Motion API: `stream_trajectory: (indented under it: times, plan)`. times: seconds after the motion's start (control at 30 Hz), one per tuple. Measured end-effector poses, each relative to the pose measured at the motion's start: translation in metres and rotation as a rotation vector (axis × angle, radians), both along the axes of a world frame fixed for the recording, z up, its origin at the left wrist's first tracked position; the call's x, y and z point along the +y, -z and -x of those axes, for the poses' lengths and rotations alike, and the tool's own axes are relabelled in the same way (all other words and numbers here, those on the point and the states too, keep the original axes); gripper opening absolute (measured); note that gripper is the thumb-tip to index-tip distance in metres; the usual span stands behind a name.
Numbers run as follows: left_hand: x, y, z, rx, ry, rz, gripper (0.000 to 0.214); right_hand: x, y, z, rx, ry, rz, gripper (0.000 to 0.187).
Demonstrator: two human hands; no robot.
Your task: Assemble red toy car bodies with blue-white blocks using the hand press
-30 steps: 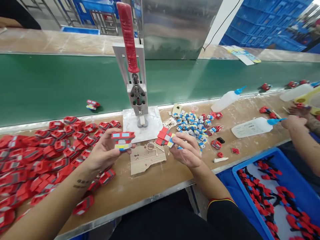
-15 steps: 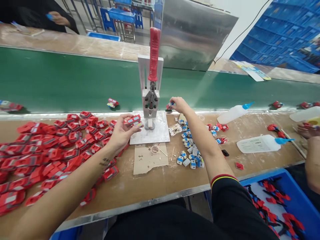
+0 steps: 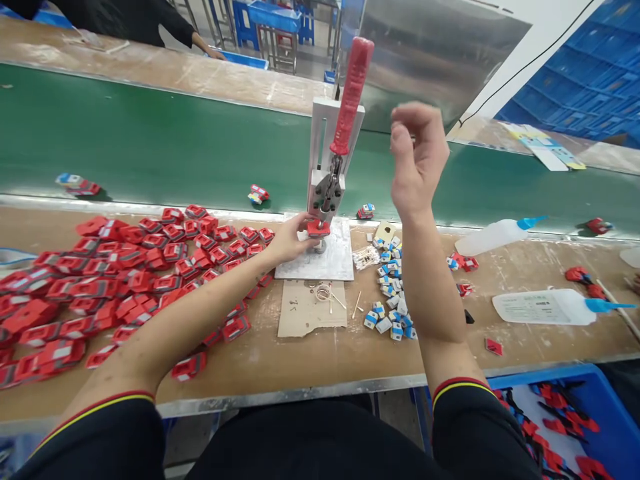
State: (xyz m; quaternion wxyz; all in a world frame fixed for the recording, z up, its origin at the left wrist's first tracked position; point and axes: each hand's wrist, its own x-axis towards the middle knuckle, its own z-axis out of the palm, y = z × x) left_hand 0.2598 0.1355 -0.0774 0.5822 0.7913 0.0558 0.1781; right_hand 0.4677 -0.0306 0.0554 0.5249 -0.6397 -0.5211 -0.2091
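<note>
My left hand pinches a small red toy car under the plunger of a toggle press, above its metal base plate. My fingers partly cover the car. My right hand is raised to the right of the press's red handle, apart from it. Its fingers are loosely curled with a gap to the thumb, and nothing shows in them. Many red toy car parts are piled to the left. Small blue and white blocks lie below my right forearm.
A green conveyor belt runs behind the press, carrying toy cars. Cotton swabs and cardboard lie near the base. Two glue bottles lie at right, above a blue bin. A co-worker's arm is across the belt.
My left hand has carried the toy car right, under the press plunger. My right hand has let go of a toy car at the belt and risen beside the handle. The view has shifted.
</note>
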Motion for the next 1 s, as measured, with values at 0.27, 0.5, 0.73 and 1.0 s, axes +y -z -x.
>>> stream_trajectory:
  times: [0.27,0.5,0.73,1.0]
  plan:
    - [-0.001,0.011,-0.008,-0.006,0.049,0.03,0.052,0.031,-0.062,0.092,0.026,-0.106,0.054,0.062]
    - [0.003,0.018,-0.009,-0.024,0.087,0.129,0.058,0.006,-0.044,0.109,0.009,-0.164,0.049,0.063]
    - [0.003,0.019,-0.009,-0.051,0.124,0.171,0.057,-0.019,-0.009,0.125,-0.103,-0.172,0.094,0.064]
    - [-0.003,0.015,-0.008,-0.067,0.073,0.135,0.052,-0.038,0.036,0.13,-0.328,-0.174,0.12,0.038]
